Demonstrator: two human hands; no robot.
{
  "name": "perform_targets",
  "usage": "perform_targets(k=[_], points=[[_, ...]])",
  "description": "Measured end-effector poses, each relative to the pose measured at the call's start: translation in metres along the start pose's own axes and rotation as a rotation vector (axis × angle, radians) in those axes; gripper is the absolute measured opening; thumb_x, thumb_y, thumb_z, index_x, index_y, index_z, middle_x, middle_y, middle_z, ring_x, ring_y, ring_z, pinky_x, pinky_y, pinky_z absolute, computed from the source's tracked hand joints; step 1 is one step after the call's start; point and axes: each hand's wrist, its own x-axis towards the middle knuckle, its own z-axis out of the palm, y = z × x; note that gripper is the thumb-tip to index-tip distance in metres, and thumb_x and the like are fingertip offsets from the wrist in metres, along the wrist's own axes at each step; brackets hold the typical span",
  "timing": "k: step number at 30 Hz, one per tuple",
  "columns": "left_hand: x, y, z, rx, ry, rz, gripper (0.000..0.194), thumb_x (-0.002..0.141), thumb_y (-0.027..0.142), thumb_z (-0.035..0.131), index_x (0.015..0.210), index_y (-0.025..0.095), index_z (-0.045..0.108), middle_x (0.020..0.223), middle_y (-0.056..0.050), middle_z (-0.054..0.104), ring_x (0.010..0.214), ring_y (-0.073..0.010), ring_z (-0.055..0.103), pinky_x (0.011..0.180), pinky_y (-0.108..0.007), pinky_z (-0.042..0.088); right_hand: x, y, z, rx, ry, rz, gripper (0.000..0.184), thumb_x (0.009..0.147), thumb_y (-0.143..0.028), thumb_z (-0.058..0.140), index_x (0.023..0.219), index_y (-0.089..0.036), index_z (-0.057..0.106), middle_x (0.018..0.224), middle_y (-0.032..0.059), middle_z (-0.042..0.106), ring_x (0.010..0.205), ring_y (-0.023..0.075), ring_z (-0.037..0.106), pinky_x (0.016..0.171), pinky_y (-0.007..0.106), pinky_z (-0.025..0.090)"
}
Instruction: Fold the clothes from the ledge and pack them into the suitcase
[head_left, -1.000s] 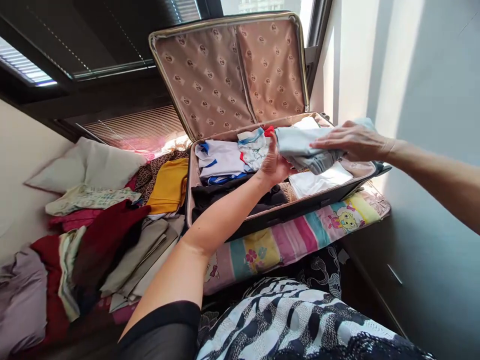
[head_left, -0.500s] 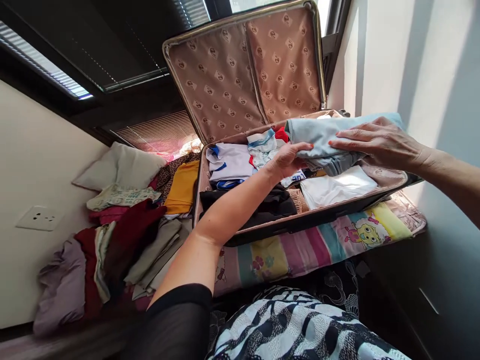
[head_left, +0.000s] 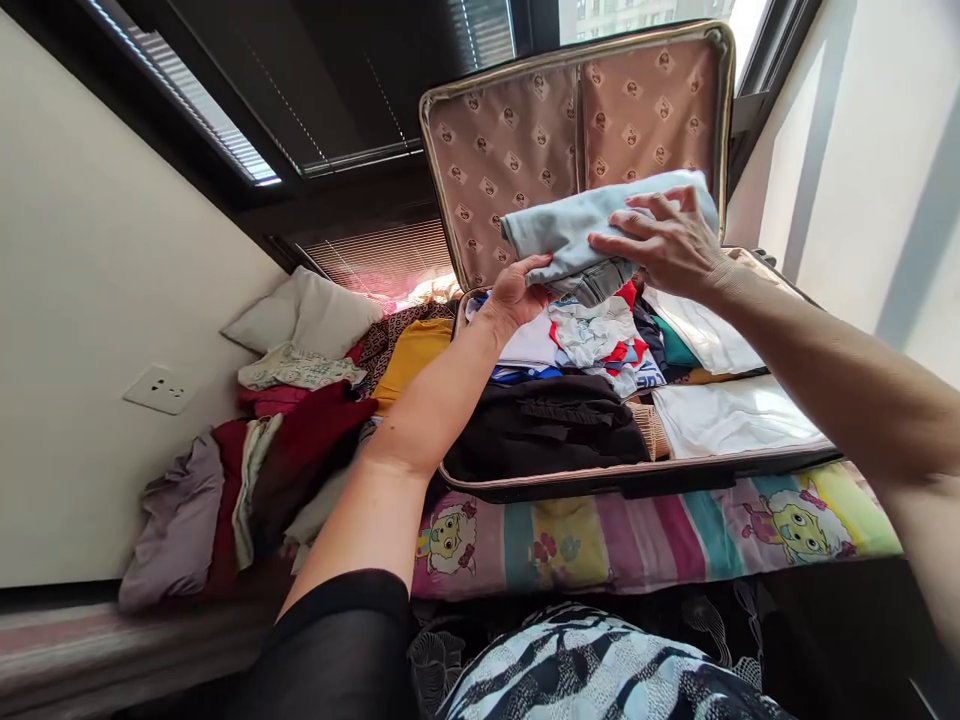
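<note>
Light-blue garment (head_left: 559,228) looks folded into a long bundle, so I judge this one piece well along, though not yet set down. I hold it raised above the open suitcase (head_left: 547,487), in front of the lid. Inside, much seems done: black clothes (head_left: 555,430) and white clothes (head_left: 739,415) lie laid out. Outside, to my left, a yellow garment (head_left: 412,358), a dark red garment (head_left: 307,440) and a mauve garment (head_left: 178,520) lie heaped, so a fair share looks left. My left hand (head_left: 517,290) is clamped on the bundle's lower left part, most of its fingers hidden beneath. My right hand (head_left: 675,245) lies across the right part, fingers spread on the fabric; I can't tell whether its thumb pinches from underneath.
</note>
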Motion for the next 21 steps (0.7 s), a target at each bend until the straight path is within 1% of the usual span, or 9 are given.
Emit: perform_targets(k=[3, 8, 10, 12, 14, 16, 17, 19, 21], points=[[0.001, -0.001, -0.002, -0.073, 0.025, 0.034, 0.027, 0.089, 0.02, 0.071, 0.115, 0.017, 0.076, 0.096, -0.006, 0.083, 0.101, -0.0222, 0.08, 0.097, -0.033, 0.062, 0.014, 0.002, 0.013, 0.024, -0.015, 0.096, 0.044, 0.113, -0.042, 0.038, 0.144, -0.029, 0.067, 0.157, 0.0032, 0.061, 0.157, 0.0367, 0.032, 0.123, 0.071, 0.027], [-0.005, 0.023, 0.002, -0.12, 0.043, 0.294, 0.036, 0.098, 0.018, 0.064, 0.133, 0.023, 0.072, 0.125, -0.006, 0.08, 0.123, -0.0216, 0.074, 0.104, -0.034, 0.059, 0.059, 0.008, 0.012, -0.092, 0.098, 0.138, 0.053, 0.116, -0.049, 0.032, 0.154, -0.026, 0.062, 0.169, 0.0006, 0.047, 0.158, 0.0376, 0.026, 0.123, 0.067, 0.028], [-0.011, 0.023, -0.006, -0.105, 0.079, 0.391, 0.037, 0.099, 0.022, 0.066, 0.136, 0.027, 0.07, 0.131, -0.005, 0.077, 0.126, -0.0211, 0.073, 0.103, -0.033, 0.059, 0.079, 0.004, 0.022, -0.106, 0.178, 0.091, 0.053, 0.116, -0.049, 0.033, 0.157, -0.028, 0.059, 0.174, -0.0005, 0.039, 0.16, 0.0372, 0.025, 0.124, 0.064, 0.03], [-0.024, 0.006, -0.024, -0.1, 0.155, 0.417, 0.036, 0.1, 0.024, 0.067, 0.135, 0.028, 0.068, 0.131, -0.004, 0.077, 0.124, -0.0192, 0.073, 0.101, -0.031, 0.06, 0.09, -0.008, 0.046, -0.076, 0.187, 0.059, 0.052, 0.114, -0.048, 0.038, 0.158, -0.031, 0.059, 0.178, -0.0005, 0.033, 0.163, 0.0392, 0.021, 0.125, 0.065, 0.029], [-0.043, -0.022, -0.048, -0.08, 0.297, 0.287, 0.028, 0.103, 0.021, 0.061, 0.129, 0.026, 0.068, 0.121, -0.003, 0.078, 0.114, -0.0166, 0.076, 0.095, -0.03, 0.062, 0.087, -0.026, 0.086, 0.024, 0.047, 0.037, 0.048, 0.113, -0.041, 0.044, 0.157, -0.033, 0.061, 0.179, -0.0008, 0.03, 0.165, 0.0405, 0.019, 0.126, 0.067, 0.029], [-0.065, -0.047, -0.076, 0.025, 0.458, -0.031, 0.02, 0.105, 0.019, 0.054, 0.12, 0.021, 0.067, 0.101, -0.005, 0.078, 0.095, -0.0163, 0.078, 0.084, -0.029, 0.064, 0.073, -0.046, 0.135, 0.181, -0.213, 0.018, 0.05, 0.107, -0.027, 0.048, 0.152, -0.036, 0.066, 0.176, -0.0015, 0.036, 0.164, 0.04, 0.026, 0.125, 0.067, 0.034], [-0.076, -0.054, -0.089, 0.104, 0.476, -0.204, 0.018, 0.105, 0.018, 0.053, 0.116, 0.019, 0.067, 0.093, -0.008, 0.077, 0.088, -0.0176, 0.078, 0.08, -0.029, 0.064, 0.064, -0.053, 0.16, 0.274, -0.359, -0.009, 0.055, 0.101, -0.02, 0.051, 0.151, -0.038, 0.067, 0.174, -0.0018, 0.041, 0.161, 0.0383, 0.034, 0.123, 0.065, 0.039], [-0.092, -0.053, -0.11, 0.266, 0.377, -0.398, 0.014, 0.102, 0.021, 0.057, 0.109, 0.016, 0.069, 0.088, -0.012, 0.077, 0.081, -0.0209, 0.078, 0.075, -0.031, 0.063, 0.049, -0.06, 0.204, 0.385, -0.486, -0.014, 0.071, 0.091, -0.011, 0.051, 0.157, -0.035, 0.062, 0.171, 0.0013, 0.045, 0.153, 0.0317, 0.048, 0.12, 0.054, 0.049], [-0.094, -0.034, -0.124, 0.426, 0.221, -0.302, 0.013, 0.098, 0.026, 0.066, 0.106, 0.017, 0.071, 0.09, -0.013, 0.078, 0.081, -0.0226, 0.078, 0.076, -0.032, 0.063, 0.046, -0.057, 0.231, 0.425, -0.46, 0.045, 0.079, 0.084, -0.01, 0.053, 0.161, -0.027, 0.058, 0.17, 0.0064, 0.046, 0.149, 0.0306, 0.053, 0.119, 0.048, 0.051]])
